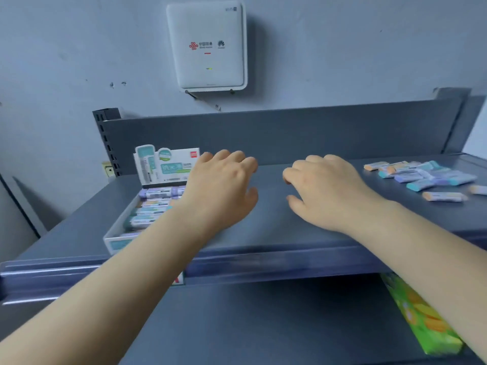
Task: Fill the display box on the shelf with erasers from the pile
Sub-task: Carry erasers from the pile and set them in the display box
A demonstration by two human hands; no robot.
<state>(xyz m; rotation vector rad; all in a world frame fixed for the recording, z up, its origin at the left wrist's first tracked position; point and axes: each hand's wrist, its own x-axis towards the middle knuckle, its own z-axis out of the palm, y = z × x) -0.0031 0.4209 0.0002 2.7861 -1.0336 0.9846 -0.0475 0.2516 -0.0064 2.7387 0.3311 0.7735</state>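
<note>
Your left hand (224,185) hovers over the right side of the display box (116,233), fingers loosely curled and, as far as can be seen, holding nothing. Your right hand (321,191) hovers above the bare middle of the shelf (263,233), fingers also loosely bent, palm down, with nothing visible in its grip. The undersides of both palms are hidden, so a small item tucked beneath cannot be ruled out.

The display box sits at the left end of the shelf, its printed lid (166,164) folded upright at the back so the tray stays open from above. Erasers in the box (155,204) lie flat, stacked side by side in a row; about five can be made out, the rest hidden by your left forearm. The box appears partly filled.

The pile of erasers (424,175) lies loose at the right end of the shelf, well apart from the box. Roughly a dozen wrapped pieces show in teal, purple and orange; blur prevents an exact count. Two lie slightly apart from the heap at the front.

Judged from this layout, your right hand is nearer the pile and suits picking, while your left suits placing.
</note>
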